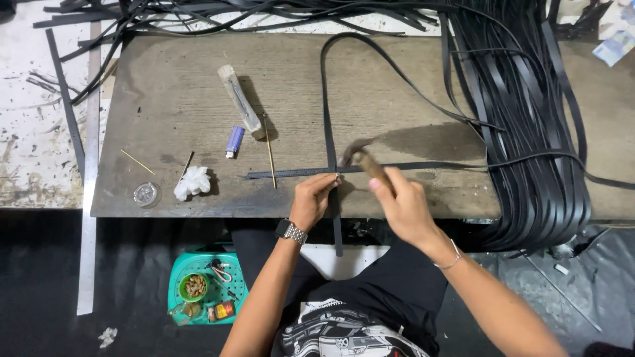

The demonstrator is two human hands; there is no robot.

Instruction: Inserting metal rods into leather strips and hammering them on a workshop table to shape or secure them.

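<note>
Two black straps cross on the wooden board [172, 86]: one strap [291, 173] lies flat left to right, the other strap [327, 112] runs toward me and loops back at the far end. My left hand [312, 198] pinches a small metal piece at the crossing. My right hand [400, 201] grips a wooden-handled tool [368, 162], its head blurred just right of the crossing.
A big bundle of black straps [529, 119] hangs over the board's right side. On the board lie a pale wooden-handled tool [239, 99], a blue lighter [234, 141], a thin rod [270, 155], a crumpled tissue [192, 182] and a glass dish [146, 194]. A teal basket [182, 277] sits on the floor.
</note>
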